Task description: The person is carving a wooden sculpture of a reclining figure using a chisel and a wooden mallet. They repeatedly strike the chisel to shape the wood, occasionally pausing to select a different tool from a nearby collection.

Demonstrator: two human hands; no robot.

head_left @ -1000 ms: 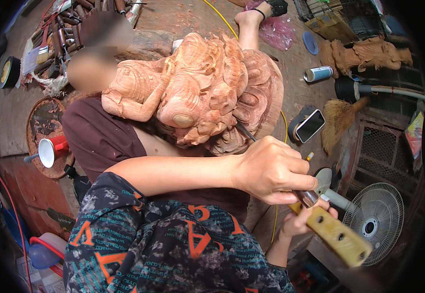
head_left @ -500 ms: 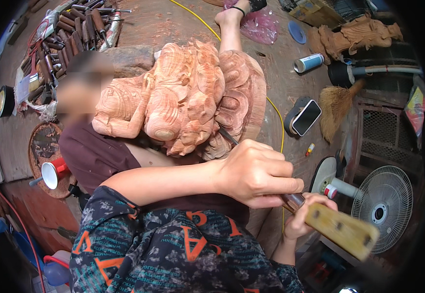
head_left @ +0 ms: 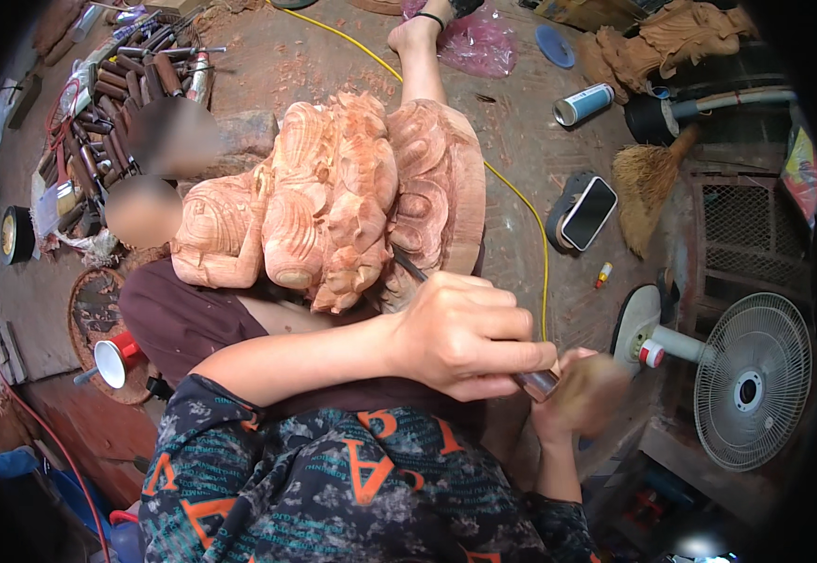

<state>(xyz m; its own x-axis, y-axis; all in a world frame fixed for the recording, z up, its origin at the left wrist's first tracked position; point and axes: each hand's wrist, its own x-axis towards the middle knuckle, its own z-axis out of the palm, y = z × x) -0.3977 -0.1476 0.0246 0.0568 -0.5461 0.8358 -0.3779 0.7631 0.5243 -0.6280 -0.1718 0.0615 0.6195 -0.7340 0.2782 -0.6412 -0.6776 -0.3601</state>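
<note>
Nearest the dark, patterned shirt point(head_left: 362, 488), where the forearms come in, the left hand point(head_left: 479, 340) is closed around a slim chisel with a polished brown wooden handle point(head_left: 540, 383), and the right hand point(head_left: 553, 402) appears to grip a blurred, yellowish-brown block, probably a mallet point(head_left: 602, 389), just beside the handle's end. Beyond them, the large, reddish-tan carved wooden figure point(head_left: 333, 202) lies on its side against a maroon-clothed leg point(head_left: 188, 310), the chisel's dark shaft reaching its petalled base; whether the tip touches is hidden. It looks heavy and stiff, dry rather than slippery, with thin carved edges that could chip, so the thick base would be the safer hold, while the chisel is best held by its handle. Farther off are a black-screened phone point(head_left: 590, 214), a white round fan point(head_left: 748, 388) and piled brown-handled tools point(head_left: 118, 108).
</note>
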